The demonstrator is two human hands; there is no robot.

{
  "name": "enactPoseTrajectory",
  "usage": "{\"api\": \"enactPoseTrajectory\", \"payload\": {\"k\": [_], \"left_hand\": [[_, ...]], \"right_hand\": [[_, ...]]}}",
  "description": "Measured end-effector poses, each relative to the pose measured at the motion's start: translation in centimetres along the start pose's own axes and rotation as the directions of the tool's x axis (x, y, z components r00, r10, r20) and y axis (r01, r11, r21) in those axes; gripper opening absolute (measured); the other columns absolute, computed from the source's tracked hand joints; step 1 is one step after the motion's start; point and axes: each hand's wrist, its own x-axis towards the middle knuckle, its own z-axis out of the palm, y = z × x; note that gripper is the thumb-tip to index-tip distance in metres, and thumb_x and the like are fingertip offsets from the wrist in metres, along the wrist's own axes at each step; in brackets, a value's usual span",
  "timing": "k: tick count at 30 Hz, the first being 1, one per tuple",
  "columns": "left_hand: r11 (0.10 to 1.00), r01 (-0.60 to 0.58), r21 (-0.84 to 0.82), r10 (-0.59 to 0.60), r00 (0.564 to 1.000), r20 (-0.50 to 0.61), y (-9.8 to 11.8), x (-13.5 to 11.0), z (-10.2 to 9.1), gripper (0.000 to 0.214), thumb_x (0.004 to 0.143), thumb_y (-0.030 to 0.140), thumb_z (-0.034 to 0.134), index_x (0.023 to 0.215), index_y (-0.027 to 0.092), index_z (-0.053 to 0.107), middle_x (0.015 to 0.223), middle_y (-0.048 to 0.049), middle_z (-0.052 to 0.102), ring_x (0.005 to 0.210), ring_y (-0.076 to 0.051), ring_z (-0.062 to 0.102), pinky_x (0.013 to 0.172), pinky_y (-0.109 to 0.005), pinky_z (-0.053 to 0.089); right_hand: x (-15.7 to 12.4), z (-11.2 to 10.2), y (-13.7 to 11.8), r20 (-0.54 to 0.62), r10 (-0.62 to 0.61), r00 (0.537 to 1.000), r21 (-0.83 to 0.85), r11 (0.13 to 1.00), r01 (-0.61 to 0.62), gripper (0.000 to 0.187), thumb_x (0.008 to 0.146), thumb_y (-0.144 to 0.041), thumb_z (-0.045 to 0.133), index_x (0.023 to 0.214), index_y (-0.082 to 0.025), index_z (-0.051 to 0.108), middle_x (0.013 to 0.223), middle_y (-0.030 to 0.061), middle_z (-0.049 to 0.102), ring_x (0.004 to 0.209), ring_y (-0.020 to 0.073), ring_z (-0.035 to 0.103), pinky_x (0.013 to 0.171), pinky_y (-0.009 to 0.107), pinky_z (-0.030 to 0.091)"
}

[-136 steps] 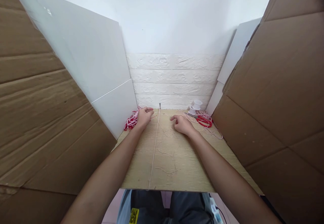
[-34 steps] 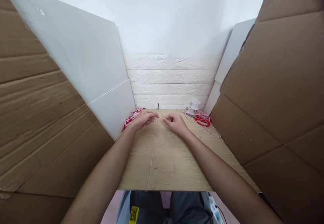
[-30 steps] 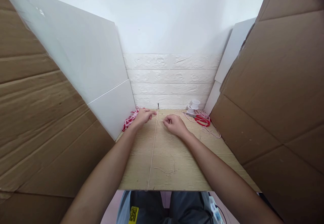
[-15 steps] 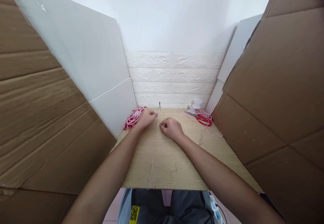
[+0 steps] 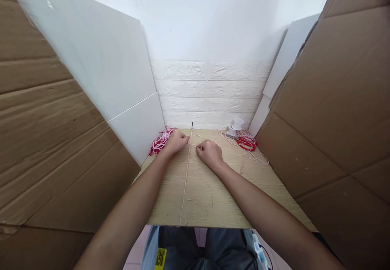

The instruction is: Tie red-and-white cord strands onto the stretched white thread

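A thin pale cord (image 5: 186, 176) runs straight from a small dark nail (image 5: 192, 124) at the back of the wooden table down to its front edge. My left hand (image 5: 177, 142) is closed in a pinch on the cord a little below the nail. Just right of the cord, my right hand (image 5: 210, 153) is closed, with thumb and forefinger pinched on a fine thread that seems to run towards the cord. A loose end of thread (image 5: 204, 205) curls on the table nearer to me; whether it joins the thread in my right hand I cannot tell.
A pile of red and pink-white cord (image 5: 161, 142) lies behind my left hand. At the back right are white spools (image 5: 238, 123), red-handled scissors (image 5: 246, 143) and tangled pink cord (image 5: 256, 159). Cardboard sheets (image 5: 45, 140) and white panels flank the wooden table (image 5: 225, 211).
My right hand has moved a little to the right, away from the cord, with the thread in its pinch. My left hand has stayed almost in place.
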Motion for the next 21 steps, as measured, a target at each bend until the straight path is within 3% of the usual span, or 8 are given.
{"api": "enactPoseTrajectory", "payload": {"k": [4, 9, 14, 21], "left_hand": [[0.986, -0.016, 0.168, 0.009, 0.999, 0.041, 0.12, -0.26, -0.36, 0.034, 0.075, 0.037, 0.057, 0.047, 0.018, 0.052, 0.045, 0.0007, 0.045, 0.048, -0.013, 0.041, 0.051, -0.028, 0.023], [0.959, 0.006, 0.282, -0.027, 0.997, 0.073, 0.50, -0.55, -0.89, 0.025, 0.074, 0.037, 0.060, 0.057, 0.018, 0.062, 0.057, -0.0035, 0.061, 0.054, -0.016, 0.050, 0.054, -0.028, 0.031], [0.988, -0.056, 0.141, 0.032, 0.985, 0.170, 0.36, -0.40, -0.89, 0.015, 0.070, 0.029, 0.065, 0.077, 0.018, 0.073, 0.071, -0.0035, 0.069, 0.064, -0.016, 0.058, 0.058, -0.026, 0.039], [0.999, -0.030, 0.017, 0.025, 0.974, 0.226, -0.03, -0.36, -0.98, 0.028, 0.068, 0.028, 0.066, 0.092, 0.017, 0.076, 0.063, 0.0001, 0.063, 0.056, -0.014, 0.053, 0.052, -0.025, 0.036]], "right_hand": [[0.02, 0.06, 0.10, 0.009, 0.011, 1.000, -0.016, 1.000, -0.011, 0.026, 0.089, -0.033, 0.054, 0.085, -0.026, 0.079, 0.092, 0.0079, 0.071, 0.079, 0.0193, 0.061, 0.062, 0.027, 0.036], [-0.01, 0.01, 0.09, 0.011, 0.032, 0.999, -0.038, 0.999, -0.031, 0.027, 0.091, -0.035, 0.052, 0.088, -0.027, 0.078, 0.094, 0.0052, 0.071, 0.081, 0.0178, 0.061, 0.065, 0.026, 0.037], [-0.01, -0.03, 0.07, 0.017, 0.033, 0.999, -0.048, 0.998, -0.032, 0.028, 0.091, -0.036, 0.052, 0.090, -0.027, 0.079, 0.094, 0.0043, 0.071, 0.082, 0.0166, 0.061, 0.063, 0.025, 0.035], [0.02, -0.05, 0.09, 0.038, 0.024, 0.999, -0.047, 0.999, -0.023, 0.029, 0.092, -0.038, 0.051, 0.094, -0.029, 0.078, 0.095, 0.0041, 0.071, 0.083, 0.0168, 0.061, 0.064, 0.025, 0.035]]}}
